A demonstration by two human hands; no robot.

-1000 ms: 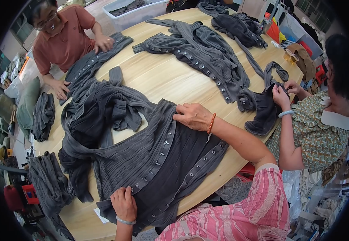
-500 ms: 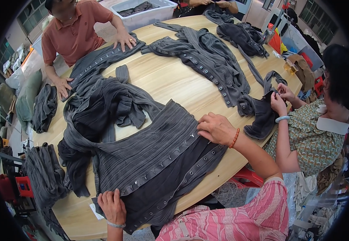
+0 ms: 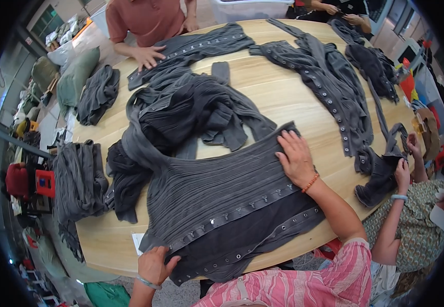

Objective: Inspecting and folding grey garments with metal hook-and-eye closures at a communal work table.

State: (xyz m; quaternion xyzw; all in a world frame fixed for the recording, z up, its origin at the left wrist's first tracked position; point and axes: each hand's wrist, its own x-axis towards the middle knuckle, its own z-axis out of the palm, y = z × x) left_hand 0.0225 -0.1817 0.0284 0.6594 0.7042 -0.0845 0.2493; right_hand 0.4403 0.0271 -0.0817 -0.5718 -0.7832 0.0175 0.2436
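Observation:
A dark grey ribbed knit top (image 3: 227, 179) lies spread before me, with a row of metal hooks along one front edge. Below it runs a second edge with eyelets (image 3: 238, 256), over darker cloth. My right hand (image 3: 297, 159) rests flat on the top's right end, fingers apart; an orange bead bracelet circles that wrist. At the lower left corner, my left hand (image 3: 153, 267) touches the fabric edge with bent fingers, the thumb held away from them. A small white label or paper (image 3: 138, 242) shows beside that corner.
Bunched grey garments (image 3: 186, 107) lie just beyond, and a folded stack (image 3: 80, 179) sits at the left edge of the wooden table (image 3: 263, 97). Across, a person's hand (image 3: 149, 56) presses another hooked garment. At right, a co-worker's hands (image 3: 403, 171) handle dark cloth.
The view has shifted, so the table sits further right. My right hand has gone from pinched fingers at the hook edge to lying flat higher up. My left thumb now stands apart.

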